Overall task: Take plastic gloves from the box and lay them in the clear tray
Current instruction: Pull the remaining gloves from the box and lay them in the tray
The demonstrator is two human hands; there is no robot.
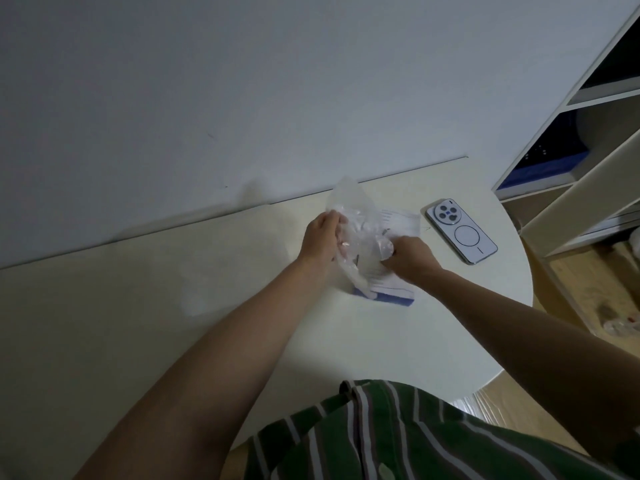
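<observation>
A flat white and blue glove box lies on the white table near the wall. Thin clear plastic gloves rise crumpled above the box, held between both hands. My left hand grips the plastic on its left side, fingers curled round it. My right hand pinches the plastic at its lower right, just over the box. A strip of plastic hangs down to the box's near blue edge. I cannot make out a clear tray in the head view.
A white phone lies face down to the right of the box. A white shelf unit stands at the far right beyond the table's rounded edge. A grey wall runs along the table's back.
</observation>
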